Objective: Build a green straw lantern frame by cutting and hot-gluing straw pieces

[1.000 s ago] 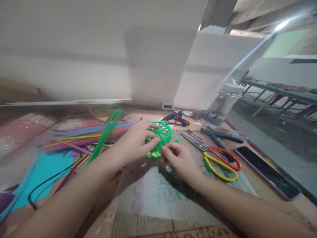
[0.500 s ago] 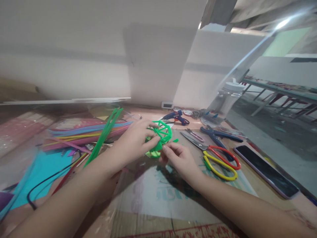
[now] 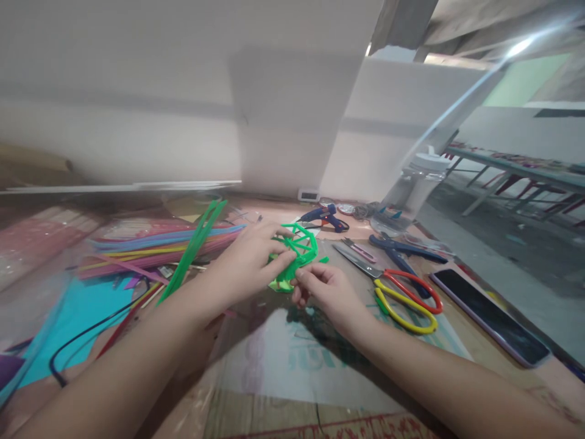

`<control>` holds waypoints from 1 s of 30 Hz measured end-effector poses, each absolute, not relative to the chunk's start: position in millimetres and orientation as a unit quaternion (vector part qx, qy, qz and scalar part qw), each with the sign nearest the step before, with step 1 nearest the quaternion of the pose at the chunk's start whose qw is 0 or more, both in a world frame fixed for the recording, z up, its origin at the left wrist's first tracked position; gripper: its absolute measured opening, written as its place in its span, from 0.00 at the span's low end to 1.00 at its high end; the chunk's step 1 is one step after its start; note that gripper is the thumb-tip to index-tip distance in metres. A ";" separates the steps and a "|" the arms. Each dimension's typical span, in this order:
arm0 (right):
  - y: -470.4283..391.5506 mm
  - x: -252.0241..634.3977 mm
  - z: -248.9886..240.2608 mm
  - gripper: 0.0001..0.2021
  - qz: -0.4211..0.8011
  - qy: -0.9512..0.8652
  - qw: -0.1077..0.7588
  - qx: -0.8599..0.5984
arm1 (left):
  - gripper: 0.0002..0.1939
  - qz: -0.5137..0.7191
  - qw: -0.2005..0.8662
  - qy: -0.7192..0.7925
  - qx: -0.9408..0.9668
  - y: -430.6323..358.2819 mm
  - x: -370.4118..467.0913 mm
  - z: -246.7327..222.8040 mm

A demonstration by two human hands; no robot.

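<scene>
A green openwork frame (image 3: pixel 305 244) made of thin strips is in the middle, above the table. My left hand (image 3: pixel 256 256) grips it from the left, its fingers curled over the near side. At the frame's lower right edge, my right hand (image 3: pixel 324 289) has thumb and forefinger pinched together; whatever is between them is too small to make out. A small green piece sticks out just above the right fingers.
Scissors (image 3: pixel 409 305), blue-handled pliers (image 3: pixel 395 250), a pink cutter (image 3: pixel 361 250) and a phone (image 3: pixel 491 317) lie at right. Behind are a glue gun (image 3: pixel 322 213) and a water bottle (image 3: pixel 411 189). Green strips (image 3: pixel 192 250) and coloured strips (image 3: pixel 150 247) lie left.
My right fingertips have moved slightly left along the frame's lower edge. My left hand keeps its hold nearly unmoved.
</scene>
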State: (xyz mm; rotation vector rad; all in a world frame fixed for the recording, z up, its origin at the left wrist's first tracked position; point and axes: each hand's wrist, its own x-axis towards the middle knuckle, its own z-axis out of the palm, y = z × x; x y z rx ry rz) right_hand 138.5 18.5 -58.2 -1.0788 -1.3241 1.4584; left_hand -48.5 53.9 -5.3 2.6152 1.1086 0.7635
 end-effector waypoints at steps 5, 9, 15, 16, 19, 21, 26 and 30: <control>17.7 137.4 -57.2 0.22 0.575 -0.544 0.430 -0.434 | 0.19 0.276 0.098 0.373 0.880 52.8 -47.7 -5.4; 16.3 138.1 -58.8 0.24 0.572 -0.546 0.434 -0.431 | 0.15 0.293 0.086 0.378 0.874 52.4 -46.2 -7.1; 15.6 141.8 -60.6 0.25 0.561 -0.561 0.442 -0.419 | 0.15 0.283 0.090 0.373 0.879 54.5 -46.8 -8.6; 15.8 141.7 -60.4 0.24 0.556 -0.564 0.440 -0.422 | 0.15 0.281 0.090 0.372 0.880 54.4 -46.6 -8.7; 16.3 139.7 -59.7 0.23 0.561 -0.564 0.432 -0.424 | 0.15 0.280 0.087 0.372 0.881 53.4 -45.8 -8.6; 16.3 138.1 -59.1 0.22 0.575 -0.553 0.433 -0.419 | 0.15 0.279 0.085 0.371 0.881 52.7 -46.2 -7.6; 16.1 137.2 -57.4 0.22 0.587 -0.539 0.438 -0.416 | 0.17 0.258 0.063 0.391 0.881 52.9 -50.3 -2.8; 15.4 137.6 -59.0 0.25 0.584 -0.548 0.438 -0.409 | 0.17 0.261 0.038 0.391 0.882 52.5 -51.4 -0.3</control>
